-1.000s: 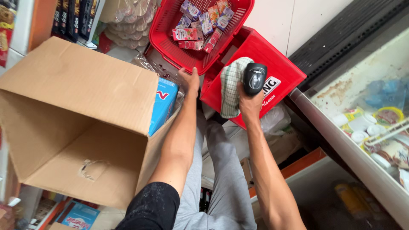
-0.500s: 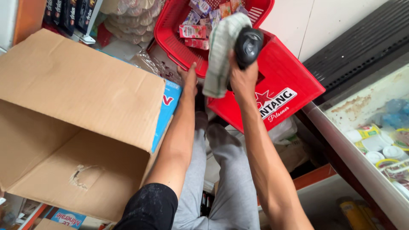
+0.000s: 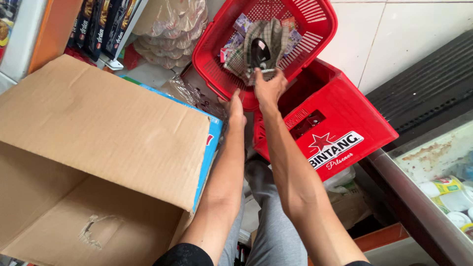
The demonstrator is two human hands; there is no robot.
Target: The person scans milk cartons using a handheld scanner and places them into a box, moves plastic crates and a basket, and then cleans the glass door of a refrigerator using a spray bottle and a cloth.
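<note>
A black handheld scanner (image 3: 259, 53) on a checked cloth (image 3: 246, 59) is gripped by the right hand (image 3: 268, 87), fingers closed around it, over a red plastic basket (image 3: 315, 29); the basket rim is steadied by the left hand (image 3: 234, 107), fingers together.

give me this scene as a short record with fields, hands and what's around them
left hand: on the rim of the red basket, fingers flat, holding nothing
right hand: inside the basket, grip closing on a checked cloth with a black handheld device lying on it
basket contents: small packets under the cloth
under the basket: red plastic crate
left side: open cardboard box, blue carton edge beside it
right edge: chest freezer
</note>
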